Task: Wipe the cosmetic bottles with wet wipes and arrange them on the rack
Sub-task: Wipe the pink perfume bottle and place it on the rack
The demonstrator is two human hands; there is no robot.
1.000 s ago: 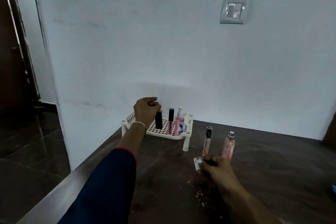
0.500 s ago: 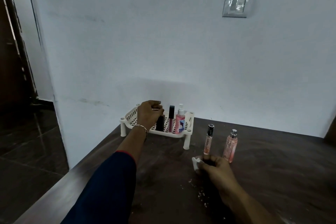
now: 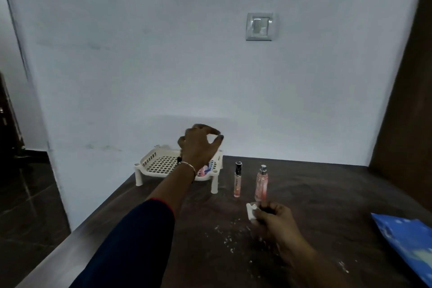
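Head view. Left hand [image 3: 198, 145] above white rack [image 3: 159, 166], fingers loosely curved and released, grasping nothing visible. It hides most of the rack's right side; pink-blue bottle [image 3: 206, 170] partly shows there. Right hand [image 3: 275, 220] clenched round wet wipe [image 3: 250, 211]. Slim black-capped tube [image 3: 238, 180] and pink spray bottle [image 3: 261, 183] upright on dark table [image 3: 327, 194], just right of rack. Blue packet [image 3: 409, 238] at right edge.

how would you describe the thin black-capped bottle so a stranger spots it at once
Find the white rack at the back of the dark table. Just right of its front right leg two bottles stand upright; the thin bottle is the one nearer the rack. It is slimmer, with a black cap, while the pink spray bottle beside it has a silver top.
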